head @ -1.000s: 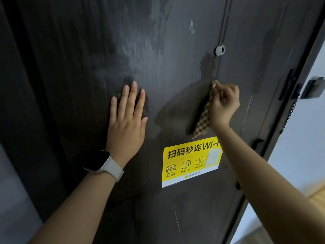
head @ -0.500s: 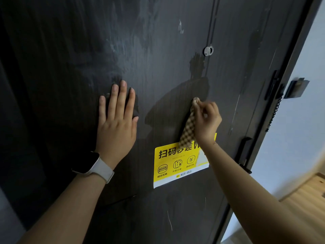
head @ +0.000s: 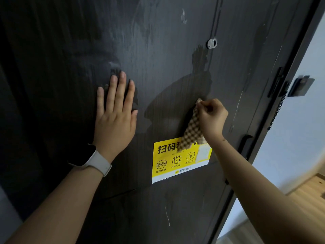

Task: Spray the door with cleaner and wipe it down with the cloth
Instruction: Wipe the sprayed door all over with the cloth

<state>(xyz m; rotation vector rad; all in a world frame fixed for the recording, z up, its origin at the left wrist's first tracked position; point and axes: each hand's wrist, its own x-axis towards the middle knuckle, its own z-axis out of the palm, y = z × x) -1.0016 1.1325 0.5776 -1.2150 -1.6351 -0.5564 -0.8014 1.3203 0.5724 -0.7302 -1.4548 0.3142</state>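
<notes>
Since half a second ago the right hand (head: 212, 118) has barely shifted on the door (head: 158, 50), the cloth (head: 192, 131) still draping over the yellow sticker's (head: 177, 161) top edge. Its fingers (head: 204, 104) are curled, pinching the checkered cloth against the door. The left hand (head: 115, 118), a watch (head: 91, 160) on its wrist, stays flat on the door, fingers straight and slightly spread.

One dark door (head: 158, 50) fills the view. Two hands are on it: one left hand (head: 115, 118) to the left of the yellow sticker (head: 168, 161), one right hand (head: 212, 118) just above the sticker's right end. One checked cloth (head: 192, 132) overlaps the sticker's top edge. One white-strapped smartwatch (head: 91, 161) sits left of the sticker. One round silver peephole cover (head: 212, 43) lies well above it, and one door chain (head: 277, 111) to its right.
</notes>
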